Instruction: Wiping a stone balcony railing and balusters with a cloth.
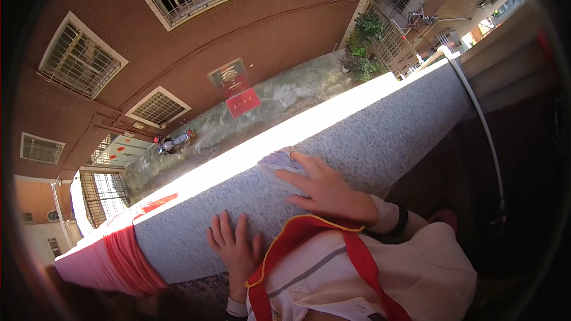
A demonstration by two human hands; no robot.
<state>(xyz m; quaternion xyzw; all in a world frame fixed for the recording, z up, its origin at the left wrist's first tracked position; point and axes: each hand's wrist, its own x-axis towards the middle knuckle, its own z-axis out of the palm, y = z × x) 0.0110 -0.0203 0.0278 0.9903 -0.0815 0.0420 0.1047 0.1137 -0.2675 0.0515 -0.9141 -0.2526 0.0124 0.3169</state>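
Note:
My right hand (321, 185) lies on a crumpled pale cloth (279, 165), pressing it against the speckled stone top of a parapet (357, 138). Part of the cloth shows past the fingertips, near the sunlit outer edge. My left hand (235, 238) rests on the same stone, lower and to the left, with its fingers spread and nothing in it. Below both hands are the pale shirt and the red apron with yellow trim (308, 223) that I wear.
Red and pink fabric (120, 258) is draped over the parapet's left end. A pale hose or cable (477, 107) hangs over its right end. Beyond the outer edge is a drop to an alley (290, 84) with a parked motorcycle (174, 142), potted plants (366, 35) and a brick building.

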